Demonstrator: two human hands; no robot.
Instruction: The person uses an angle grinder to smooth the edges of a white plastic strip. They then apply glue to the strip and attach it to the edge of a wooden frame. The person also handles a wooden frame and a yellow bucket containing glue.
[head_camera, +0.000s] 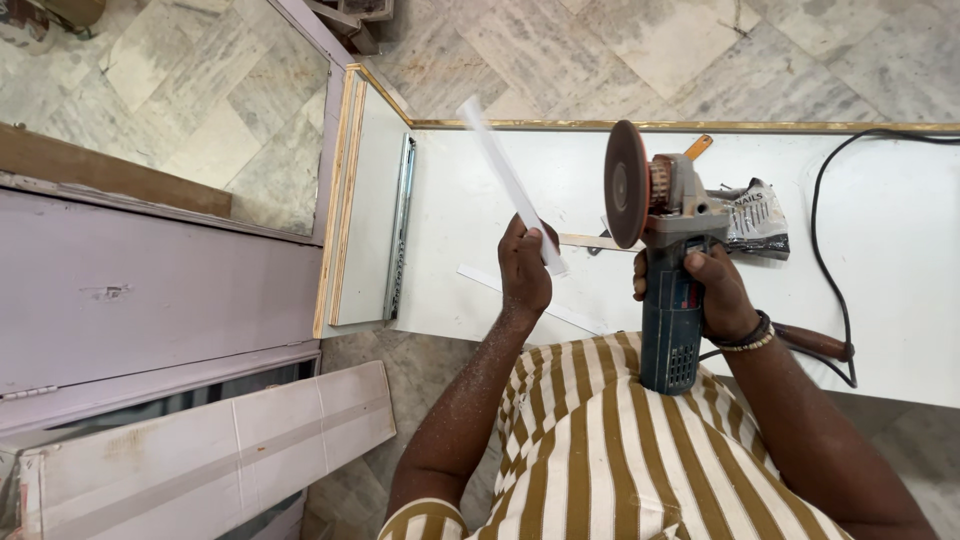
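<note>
Left hand gripping white strip, right hand clamped on angle grinder — grey nail packet behind

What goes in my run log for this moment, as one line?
left hand: holds white strip raised | right hand: grips angle grinder | disc beside strip, apart | white panel beneath
</note>
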